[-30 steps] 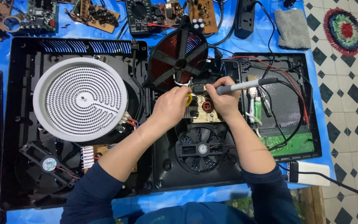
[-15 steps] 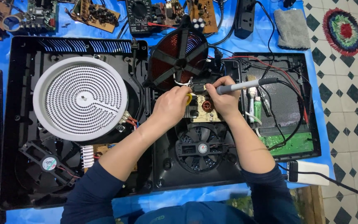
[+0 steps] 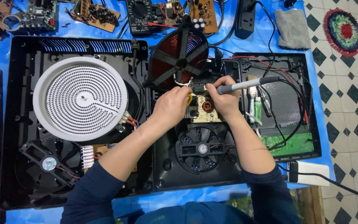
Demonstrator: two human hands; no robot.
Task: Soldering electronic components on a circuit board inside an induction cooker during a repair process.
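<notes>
Right hand [image 3: 224, 99] grips iron [image 3: 245, 85], tip just above board [image 3: 206, 108]. Left hand [image 3: 172, 105], fingers pinched on yellow solder reel [image 3: 189, 99], sits left of board. No shift since earlier frames: joint still under heat.

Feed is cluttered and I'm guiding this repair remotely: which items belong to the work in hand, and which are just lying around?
In hand:
right hand holding grey-handled soldering iron
left hand on beige circuit board inside black cooker housing
red-copper induction coil, tilted up

Lying about:
white round radiant heating plate
loose brown circuit boards
grey folded cloth
black power strip
</notes>
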